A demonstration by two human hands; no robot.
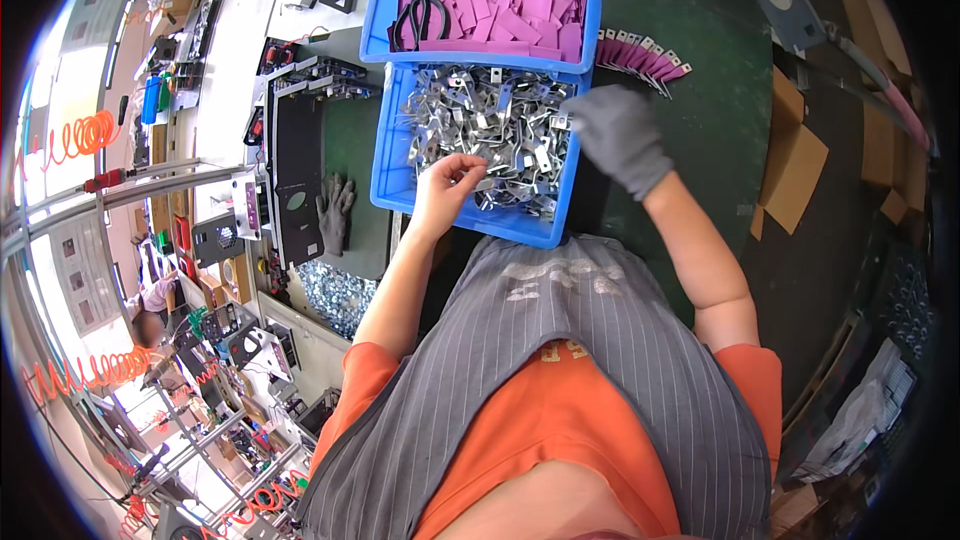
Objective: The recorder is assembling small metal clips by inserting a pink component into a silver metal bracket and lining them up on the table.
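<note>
My bare left hand (pixel 452 190) reaches into the lower blue bin (pixel 384 165), which is filled with small bent metal brackets (pixel 500 120). Its thumb and forefinger are pinched together low over the brackets; whatever lies between them is too small to make out. On my right hand (pixel 622 140) is a grey work glove, slightly blurred. That hand is at the bin's right rim, fingers curled beside a bracket; its grip is partly hidden. Purple flat pieces (pixel 530 10) fill the upper blue bin (pixel 594 10), with black-handled snips (pixel 420 15) lying on them.
Metal brackets with purple pieces (pixel 642 58) lie in a curved row on the green table (pixel 700 140). A spare grey glove (pixel 335 215) rests left of the bins, near a black panel (pixel 296 170). Cardboard (pixel 796 155) stands at the right. Loose metal parts (pixel 335 295) lie lower left.
</note>
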